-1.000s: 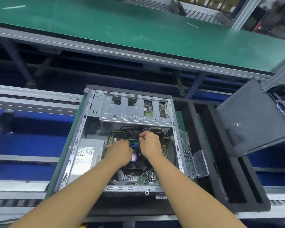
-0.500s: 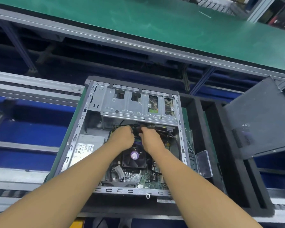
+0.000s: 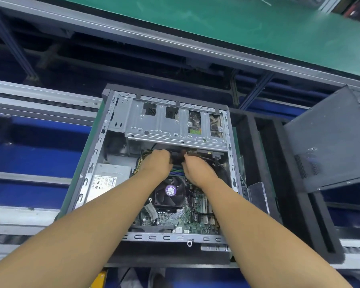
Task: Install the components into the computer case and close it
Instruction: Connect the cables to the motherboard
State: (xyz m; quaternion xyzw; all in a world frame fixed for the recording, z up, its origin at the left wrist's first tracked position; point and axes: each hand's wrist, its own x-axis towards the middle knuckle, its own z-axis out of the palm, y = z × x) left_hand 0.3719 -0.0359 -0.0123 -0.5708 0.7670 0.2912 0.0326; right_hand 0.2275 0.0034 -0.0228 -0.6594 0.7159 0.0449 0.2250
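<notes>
1. Your open grey metal computer case (image 3: 164,238) lies on its side, open face up, mid-view, seated in a black foam tray (image 3: 247,142).
2. Your left hand (image 3: 157,163) and right hand (image 3: 197,169) are inside it, nearly touching, with fingers curled down at the black cables (image 3: 177,159) just under the silver drive cage (image 3: 175,125). The fingertips are hidden, so I cannot tell whether either hand grips a cable.
3. The black cooler fan with a purple sticker (image 3: 170,191) and the green motherboard (image 3: 187,223) sit nearer you. Your forearms cover part of the board.
4. The grey power supply box with a white label (image 3: 108,179) sits left of your hands.
5. A dark grey side panel (image 3: 328,146) stands tilted to the right, cut off by the frame edge.
6. A green belt worktop (image 3: 237,23) runs across the top.
</notes>
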